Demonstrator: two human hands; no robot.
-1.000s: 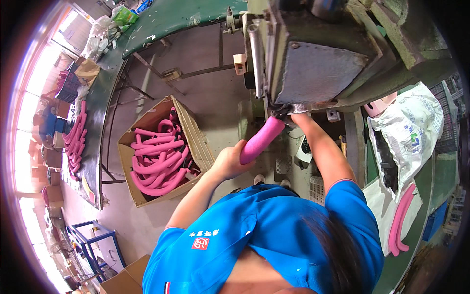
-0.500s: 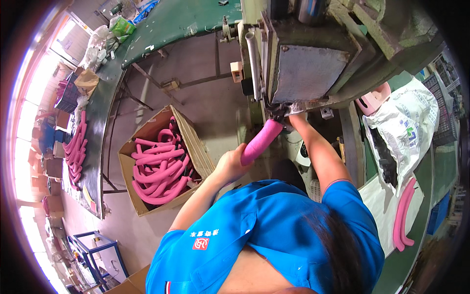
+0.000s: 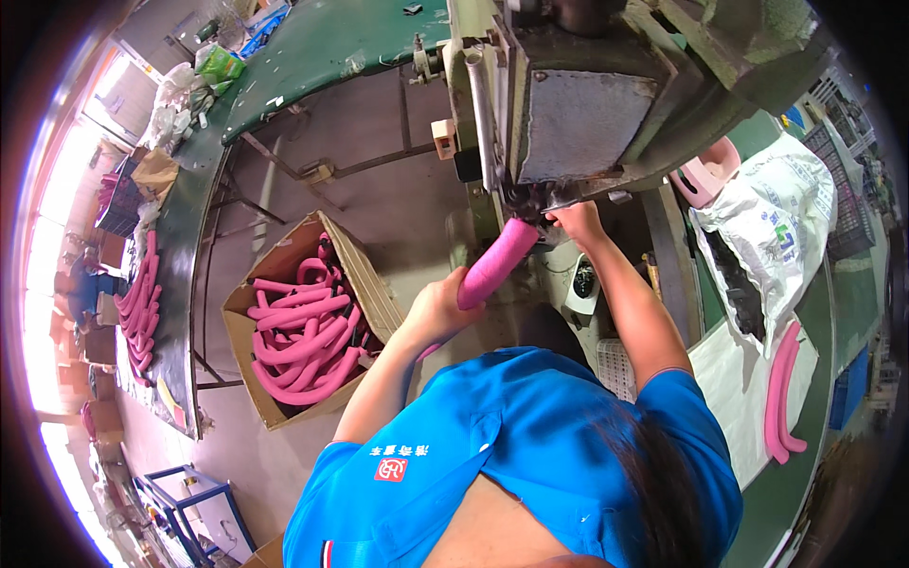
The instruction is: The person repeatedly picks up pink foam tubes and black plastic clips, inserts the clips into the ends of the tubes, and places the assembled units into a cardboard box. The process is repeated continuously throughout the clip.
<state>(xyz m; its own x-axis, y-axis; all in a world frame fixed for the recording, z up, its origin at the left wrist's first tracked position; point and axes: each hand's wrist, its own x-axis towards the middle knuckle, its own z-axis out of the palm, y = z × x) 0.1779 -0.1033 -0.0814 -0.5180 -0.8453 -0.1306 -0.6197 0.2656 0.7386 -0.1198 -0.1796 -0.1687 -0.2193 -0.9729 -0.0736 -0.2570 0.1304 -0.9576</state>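
A pink foam tube (image 3: 500, 262) slants up toward a grey metal machine (image 3: 578, 114). My left hand (image 3: 437, 308) grips the tube's lower part. At the tube's upper end my right hand (image 3: 571, 222) is pressed against the dark opening under the machine; whether its fingers close on the tube's tip is hidden. My blue shirt (image 3: 511, 454) fills the lower middle of the view.
An open cardboard box (image 3: 365, 275) full of several curved pink foam tubes (image 3: 303, 336) stands on the floor to my left. More pink tubes (image 3: 142, 303) lie along a green conveyor (image 3: 312, 47). To the right are a white sack (image 3: 772, 227) and two pink tubes (image 3: 781, 393).
The view has shifted slightly. Both hands and the pink tube stay at the machine's opening in nearly the same pose.
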